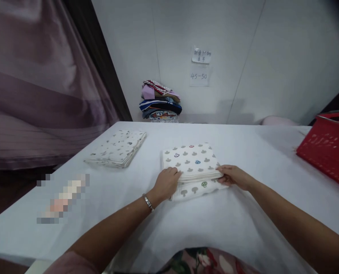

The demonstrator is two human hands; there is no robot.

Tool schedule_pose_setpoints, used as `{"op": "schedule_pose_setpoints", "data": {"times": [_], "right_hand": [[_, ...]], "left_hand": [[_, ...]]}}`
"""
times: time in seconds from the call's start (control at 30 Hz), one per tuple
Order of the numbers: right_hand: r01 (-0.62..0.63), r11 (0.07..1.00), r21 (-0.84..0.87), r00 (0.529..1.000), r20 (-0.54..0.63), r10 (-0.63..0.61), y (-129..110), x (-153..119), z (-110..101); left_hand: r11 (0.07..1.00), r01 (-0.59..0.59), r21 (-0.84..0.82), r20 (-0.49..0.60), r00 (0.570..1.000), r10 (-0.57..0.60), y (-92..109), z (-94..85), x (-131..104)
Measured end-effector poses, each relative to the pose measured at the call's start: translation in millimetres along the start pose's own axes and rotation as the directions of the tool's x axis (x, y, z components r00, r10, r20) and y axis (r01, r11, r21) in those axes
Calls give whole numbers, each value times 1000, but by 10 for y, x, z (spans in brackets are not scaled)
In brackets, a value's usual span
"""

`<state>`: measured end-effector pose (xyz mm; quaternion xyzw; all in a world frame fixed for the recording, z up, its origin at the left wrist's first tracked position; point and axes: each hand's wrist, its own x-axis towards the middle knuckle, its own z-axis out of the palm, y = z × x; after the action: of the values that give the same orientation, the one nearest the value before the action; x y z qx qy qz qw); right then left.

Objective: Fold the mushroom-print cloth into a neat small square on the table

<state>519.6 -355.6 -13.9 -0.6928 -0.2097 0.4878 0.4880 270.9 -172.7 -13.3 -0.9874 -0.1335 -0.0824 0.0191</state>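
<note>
A white cloth printed with grey mushrooms and a few coloured ones lies folded in layers on the white table in front of me. Its front strip shows below the upper folded edge. My left hand, with a bracelet at the wrist, grips the left front corner of the cloth. At the right front corner my right hand pinches the folded edge, thumb above and fingers partly under it. Farther left lies another folded white cloth with small prints, touched by neither hand.
A red basket stands at the table's right edge. Behind the far edge is a stack of folded fabrics. A blurred-out object lies at the left. Pink curtains hang on the left; paper signs are on the wall.
</note>
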Motion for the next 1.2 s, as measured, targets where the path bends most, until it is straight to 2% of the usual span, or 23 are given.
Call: {"op": "schedule_pose_setpoints", "data": {"times": [0.17, 0.3, 0.37, 0.53, 0.67, 0.83, 1.0, 1.2], "right_hand": [[160, 986, 57, 982, -116, -152, 95, -178, 38], [70, 997, -23, 983, -167, -72, 181, -236, 41], [96, 995, -18, 979, -181, -97, 225, -242, 39], [115, 993, -22, 975, -191, -117, 198, -211, 16], [230, 973, -9, 954, -197, -227, 143, -166, 1], [113, 991, -66, 972, -201, -124, 185, -113, -13], [141, 990, -16, 969, -204, -141, 231, -123, -17], [188, 982, -16, 940, -288, -185, 349, -93, 9]], "left_hand": [[997, 57, 46, -127, 991, -51, 211, -135, -126], [998, 18, 55, -35, 999, -16, 342, -36, -218], [998, 29, 59, -34, 999, -27, 375, 56, -254], [996, 37, 80, -84, 996, -30, 391, 114, -253], [993, 86, 80, -140, 987, -75, 416, 88, -243], [998, 54, 35, -76, 996, -51, 456, 159, -284], [999, 38, 35, -102, 994, -34, 458, 180, -329], [1000, 16, 5, -108, 994, -16, 476, 170, -364]]}}
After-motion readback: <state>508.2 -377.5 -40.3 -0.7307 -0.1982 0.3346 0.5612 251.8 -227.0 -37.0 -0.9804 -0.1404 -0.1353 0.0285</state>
